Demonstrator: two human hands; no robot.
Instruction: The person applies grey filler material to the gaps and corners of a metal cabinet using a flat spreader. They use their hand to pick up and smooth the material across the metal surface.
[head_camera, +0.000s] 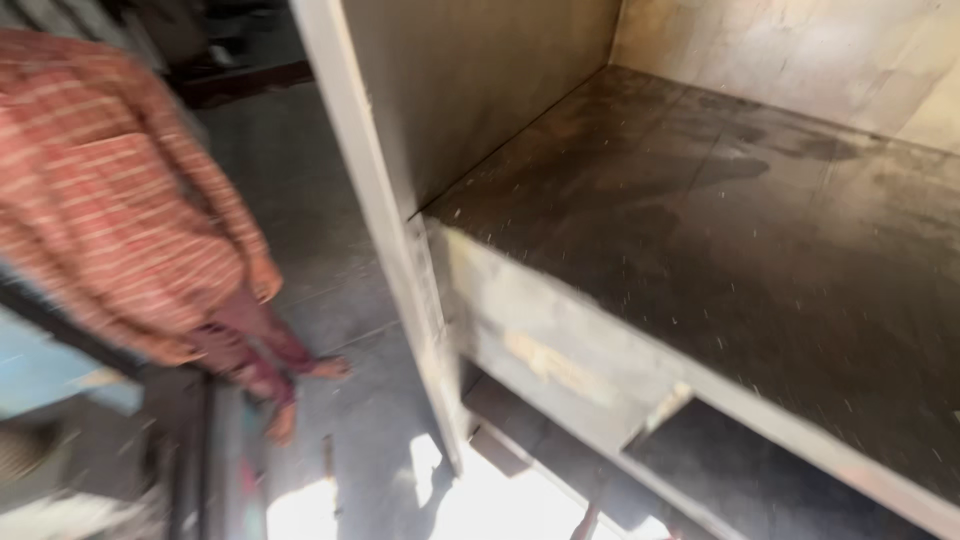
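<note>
Neither the left hand nor the right hand of the person wearing the camera is in view, so whether they are open or closed cannot be told. Nearest the camera is a large pale wooden cabinet frame (372, 190) with a dark, scuffed, dusty flat shelf (720, 230) inside it, bounded by pale side and back walls. Below the shelf's light front edge a dark lower opening (740, 480) shows. To the left, another person in an orange-red striped shirt (110, 190) stands barefoot on the grey concrete floor (340, 300), blurred, one arm hanging down. Bright sunlight patches fall on the floor near the frame's foot
</note>
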